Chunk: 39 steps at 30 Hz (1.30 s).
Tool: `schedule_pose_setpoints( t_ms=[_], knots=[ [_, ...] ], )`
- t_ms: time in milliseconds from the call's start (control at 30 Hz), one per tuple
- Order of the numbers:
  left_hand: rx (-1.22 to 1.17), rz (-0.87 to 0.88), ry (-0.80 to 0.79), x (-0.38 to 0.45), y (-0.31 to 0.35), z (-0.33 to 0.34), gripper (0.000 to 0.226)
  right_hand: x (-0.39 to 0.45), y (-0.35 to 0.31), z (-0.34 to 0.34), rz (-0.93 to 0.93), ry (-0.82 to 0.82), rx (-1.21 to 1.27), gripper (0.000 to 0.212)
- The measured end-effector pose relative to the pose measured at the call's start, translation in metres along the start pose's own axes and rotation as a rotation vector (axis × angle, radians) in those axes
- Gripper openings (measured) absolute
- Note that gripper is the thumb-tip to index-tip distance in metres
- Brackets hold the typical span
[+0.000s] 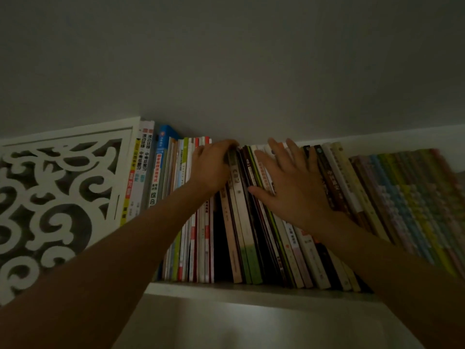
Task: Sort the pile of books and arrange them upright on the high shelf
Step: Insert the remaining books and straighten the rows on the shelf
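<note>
A long row of books (pixel 251 243) stands on the high shelf (pixel 226 289), seen from below; the middle ones lean to the left. My left hand (pixel 214 165) curls its fingers over the top of a beige-spined book (pixel 239 222) beside a dark gap. My right hand (pixel 289 182) lies flat with straight, spread fingers against the spines of the leaning books just to the right. Both forearms reach up from the bottom of the view.
A white carved lattice panel (pixel 55 197) closes the shelf on the left. The grey ceiling (pixel 226 59) sits close above the book tops. More colourful thin books (pixel 407 210) fill the shelf's right part. A pale cabinet face (pixel 251 323) lies below the shelf.
</note>
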<state>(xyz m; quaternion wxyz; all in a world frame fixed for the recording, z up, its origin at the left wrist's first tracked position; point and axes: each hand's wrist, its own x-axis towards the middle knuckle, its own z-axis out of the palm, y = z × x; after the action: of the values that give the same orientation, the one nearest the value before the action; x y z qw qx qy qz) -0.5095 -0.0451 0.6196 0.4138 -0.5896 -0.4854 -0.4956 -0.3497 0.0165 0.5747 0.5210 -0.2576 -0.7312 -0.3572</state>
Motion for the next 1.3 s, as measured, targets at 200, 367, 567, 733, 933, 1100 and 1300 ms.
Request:
schedule_pose_setpoints(
  t_ms=[200,367,567,733,933,1100,1300],
  knots=[
    [-0.054,0.002,0.005,-0.005,-0.002,0.006,0.049,0.001,-0.001,0.005,-0.015,0.064,-0.025,0.084],
    [-0.023,-0.011,-0.052,-0.057,0.007,0.015,0.061,-0.014,-0.005,0.01,0.0,0.122,-0.045,0.07],
    [0.316,0.046,-0.135,-0.139,-0.002,0.038,0.061,-0.042,-0.02,0.027,-0.194,0.108,-0.227,0.059],
    [0.19,0.077,-0.157,-0.134,-0.006,0.033,0.062,-0.036,-0.037,0.04,-0.131,0.134,-0.228,0.056],
    [0.202,0.057,-0.204,-0.156,-0.024,-0.008,0.067,-0.036,-0.044,0.036,-0.13,0.106,-0.227,0.058],
    [0.415,0.03,-0.118,-0.156,-0.067,-0.033,0.078,-0.046,-0.061,0.053,-0.242,0.025,-0.205,0.062],
    [0.342,-0.03,-0.156,-0.163,-0.095,-0.026,0.088,-0.037,-0.074,0.056,-0.198,0.02,-0.204,0.064]
  ],
)
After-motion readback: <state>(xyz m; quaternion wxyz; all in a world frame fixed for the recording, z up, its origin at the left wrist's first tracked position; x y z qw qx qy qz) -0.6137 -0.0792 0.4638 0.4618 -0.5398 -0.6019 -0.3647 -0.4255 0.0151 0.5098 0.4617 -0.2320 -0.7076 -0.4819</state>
